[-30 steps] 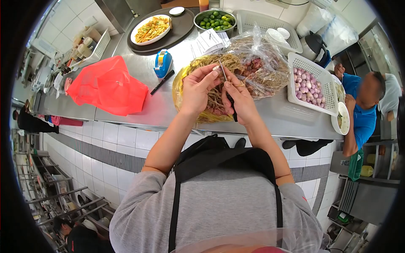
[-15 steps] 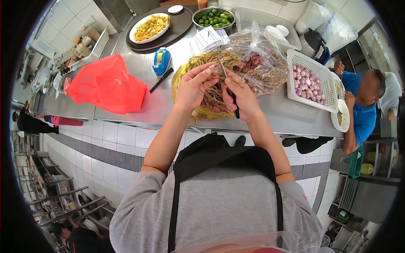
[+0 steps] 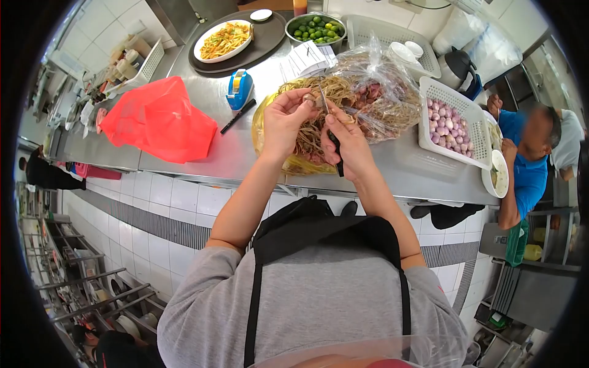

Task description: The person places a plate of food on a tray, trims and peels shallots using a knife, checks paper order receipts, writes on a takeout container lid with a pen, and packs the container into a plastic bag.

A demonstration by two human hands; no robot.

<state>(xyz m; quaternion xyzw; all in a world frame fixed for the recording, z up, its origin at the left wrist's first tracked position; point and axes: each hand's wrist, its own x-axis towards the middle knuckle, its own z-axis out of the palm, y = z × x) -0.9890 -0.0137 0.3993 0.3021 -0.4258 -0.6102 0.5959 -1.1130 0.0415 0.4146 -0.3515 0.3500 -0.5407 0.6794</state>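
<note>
My left hand point(image 3: 287, 122) pinches a small shallot, mostly hidden by the fingertips. A knife with a black handle point(image 3: 335, 147) is in my right hand point(image 3: 351, 142), its narrow blade point(image 3: 324, 101) pointing up beside the shallot. Both hands are over an open yellow plastic bag point(image 3: 260, 126) of shallots with long dry stalks point(image 3: 310, 136). A clear bag point(image 3: 392, 92) with more stalks and reddish shallots touches it on the right. Farther right, a white basket point(image 3: 424, 132) holds peeled shallots point(image 3: 450, 126).
On the steel counter point(image 3: 245, 147) lie a red plastic bag point(image 3: 159, 119), a black marker point(image 3: 238, 116), a blue tape dispenser point(image 3: 239, 90) and papers point(image 3: 307, 60). Behind are a tray point(image 3: 270, 40) with a plate of food point(image 3: 222, 42) and a bowl of limes point(image 3: 316, 29). A person in blue point(image 3: 531, 165) is at right.
The shallot has turned in my left fingertips and shows less now. My right hand and the knife have shifted slightly; the blade stays close to the shallot.
</note>
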